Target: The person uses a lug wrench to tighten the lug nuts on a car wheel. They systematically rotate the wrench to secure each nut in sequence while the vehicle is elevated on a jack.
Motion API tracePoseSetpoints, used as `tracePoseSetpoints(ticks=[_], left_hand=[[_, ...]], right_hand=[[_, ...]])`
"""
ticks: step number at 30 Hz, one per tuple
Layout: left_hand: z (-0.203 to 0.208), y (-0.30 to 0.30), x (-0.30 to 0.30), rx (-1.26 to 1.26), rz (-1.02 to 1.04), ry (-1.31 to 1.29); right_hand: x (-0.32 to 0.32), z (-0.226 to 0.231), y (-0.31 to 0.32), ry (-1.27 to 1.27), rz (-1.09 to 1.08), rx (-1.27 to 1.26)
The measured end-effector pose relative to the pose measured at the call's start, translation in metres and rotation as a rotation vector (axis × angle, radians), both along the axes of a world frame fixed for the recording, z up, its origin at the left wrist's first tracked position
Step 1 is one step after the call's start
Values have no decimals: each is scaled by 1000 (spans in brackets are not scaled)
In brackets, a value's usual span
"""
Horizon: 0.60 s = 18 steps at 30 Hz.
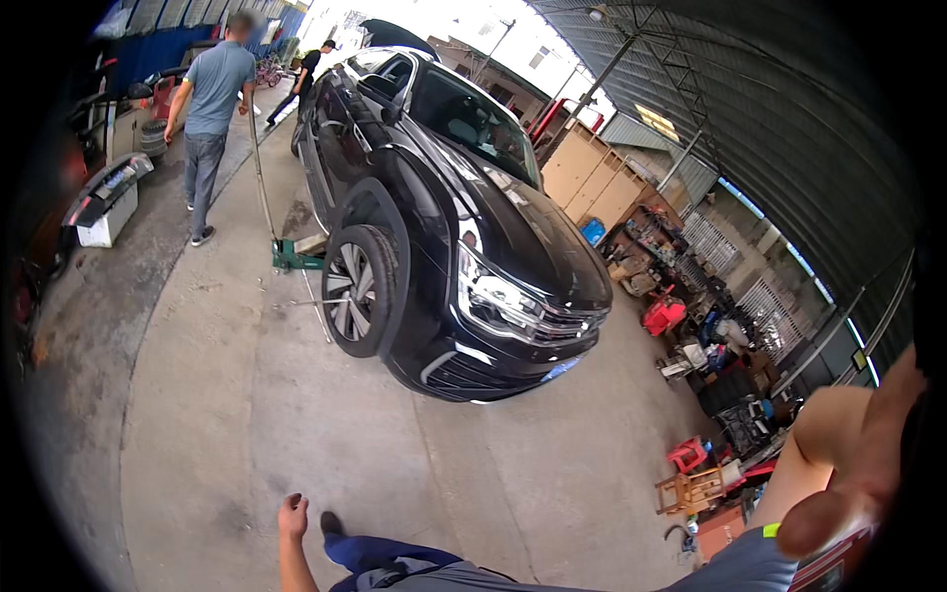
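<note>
My left hand (293,515) hangs low in front of me beside my dark shoe, its fingers loosely curled, with nothing visible in it. My right arm is raised and bent at the right edge. My right hand (824,518) is very close to the camera, blurred and partly cut off, so its fingers cannot be made out. Ahead stands a black car (493,237) with its front toward me. A cross-shaped lug wrench (321,303) is at its front wheel (357,288). Behind that wheel a green floor jack (293,255) sits by the car's side.
A person in a grey shirt (217,89) holds the long jack handle (259,168). Another person in black (308,74) is farther back. A loose bumper (110,187) lies at left. Red stools (688,454), a wooden chair (691,490) and cluttered parts line the right.
</note>
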State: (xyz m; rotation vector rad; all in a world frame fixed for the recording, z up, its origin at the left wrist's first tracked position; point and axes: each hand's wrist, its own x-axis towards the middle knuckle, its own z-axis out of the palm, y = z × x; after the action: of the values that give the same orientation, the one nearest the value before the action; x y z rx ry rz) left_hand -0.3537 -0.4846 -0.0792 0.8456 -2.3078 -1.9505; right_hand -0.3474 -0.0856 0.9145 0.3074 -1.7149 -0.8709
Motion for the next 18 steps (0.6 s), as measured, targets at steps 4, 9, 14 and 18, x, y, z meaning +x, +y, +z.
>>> tracePoseSetpoints(ticks=[4,9,14,18], left_hand=[[34,-46,-96,176,155,122],[-30,-196,-44,-53,545,-240],[-41,-278,-53,-273,41,-976],[-64,-388,-221,-514,-568,-1019]], right_hand=[[-162,13,-23,-56,-135,-125],[-332,-14,-31,-184,-287,-335],[-449,-51,-86,-207,-393,-383],[-522,-80,-182,-220,-364,-342]])
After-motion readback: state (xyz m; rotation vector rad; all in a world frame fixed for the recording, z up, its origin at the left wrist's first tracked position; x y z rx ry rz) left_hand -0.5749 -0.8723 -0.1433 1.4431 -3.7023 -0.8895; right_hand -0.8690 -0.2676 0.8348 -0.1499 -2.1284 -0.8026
